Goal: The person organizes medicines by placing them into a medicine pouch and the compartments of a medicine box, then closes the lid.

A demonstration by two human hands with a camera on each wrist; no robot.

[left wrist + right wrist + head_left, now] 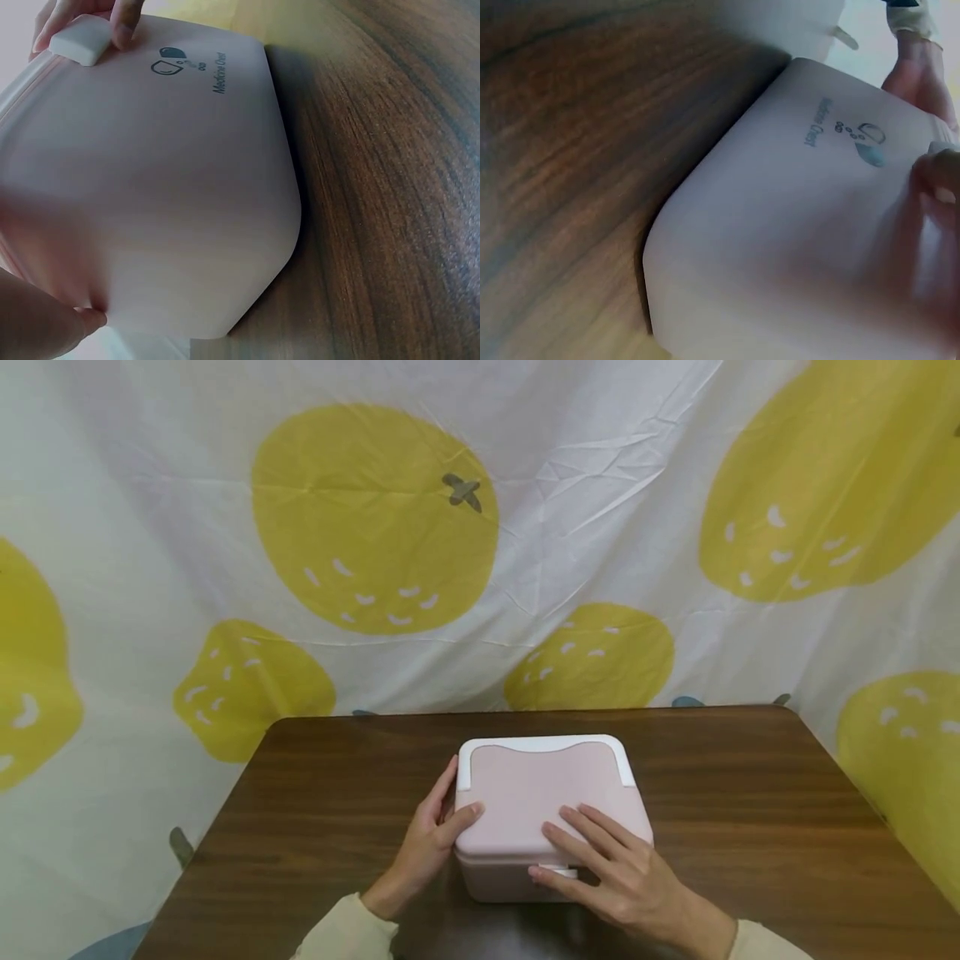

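Note:
A pale pink medicine chest (517, 802) with a white handle folded round its lid stands on the table, lid down. Dark "Medicine Chest" lettering (218, 73) and a capsule picture mark its front. My left hand (429, 843) grips the chest's left side, thumb on the lid's edge and fingers along the side wall. Across the front right of the lid, my right hand (618, 868) rests with its fingers spread and fairly straight. Its thumb touches the white front latch (81, 39), partly covered by the hand in the head view.
The chest stands on a dark wood-grain table (750, 802). Behind the table's far edge hangs a white cloth (600, 485) printed with large yellow fruits.

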